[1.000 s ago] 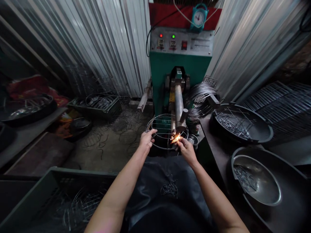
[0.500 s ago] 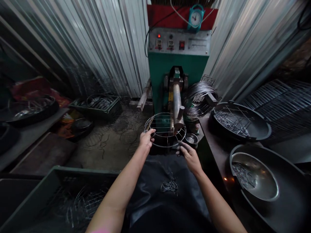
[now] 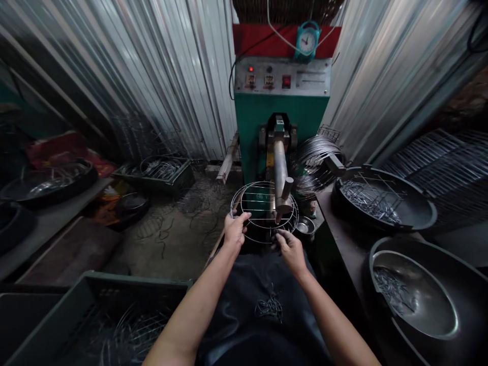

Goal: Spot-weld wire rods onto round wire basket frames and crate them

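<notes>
A round wire rack, with parallel bars across its ring, sits level under the rod of a green spot-welding machine. My left hand grips its left near rim, thumb on top. Pinched together at the near right rim, just below the electrode tip, are the fingers of my right hand; what lies between them is too small to make out. A small heap of bent wire pieces rests on the dark apron over my lap.
At right stand a black pan of wire pieces and a larger pan with a metal bowl inside. A wire coil hangs beside the machine. Green crates with wire parts are at left. A small metal dish sits behind my right hand.
The whole view has tilted up, so the scene sits lower. My right hand has come inward, closer to the rack's near rim and the electrode. My left hand keeps its grip.
</notes>
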The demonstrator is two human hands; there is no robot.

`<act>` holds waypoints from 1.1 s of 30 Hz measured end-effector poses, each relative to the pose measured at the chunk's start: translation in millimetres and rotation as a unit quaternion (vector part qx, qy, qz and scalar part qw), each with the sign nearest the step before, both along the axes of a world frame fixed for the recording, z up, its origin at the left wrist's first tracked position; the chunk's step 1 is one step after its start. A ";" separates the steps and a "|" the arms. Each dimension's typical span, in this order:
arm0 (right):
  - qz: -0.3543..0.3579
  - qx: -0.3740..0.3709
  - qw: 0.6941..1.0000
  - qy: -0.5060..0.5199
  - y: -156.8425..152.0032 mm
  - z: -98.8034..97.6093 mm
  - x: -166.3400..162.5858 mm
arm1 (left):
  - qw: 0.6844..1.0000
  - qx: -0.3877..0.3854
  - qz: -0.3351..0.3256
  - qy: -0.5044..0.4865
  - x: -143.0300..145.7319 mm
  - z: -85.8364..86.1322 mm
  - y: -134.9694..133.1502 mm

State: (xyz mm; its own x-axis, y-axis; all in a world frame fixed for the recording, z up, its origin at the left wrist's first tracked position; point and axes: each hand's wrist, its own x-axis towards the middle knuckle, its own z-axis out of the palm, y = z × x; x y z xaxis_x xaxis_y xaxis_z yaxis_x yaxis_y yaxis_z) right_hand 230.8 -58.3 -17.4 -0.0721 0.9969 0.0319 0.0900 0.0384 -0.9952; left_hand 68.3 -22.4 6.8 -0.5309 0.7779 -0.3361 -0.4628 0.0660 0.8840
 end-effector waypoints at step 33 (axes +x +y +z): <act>-0.007 0.024 0.999 -0.033 -9.9 -1.5 8.7 | 0.999 -0.009 -0.011 -0.043 2.2 1.9 -5.1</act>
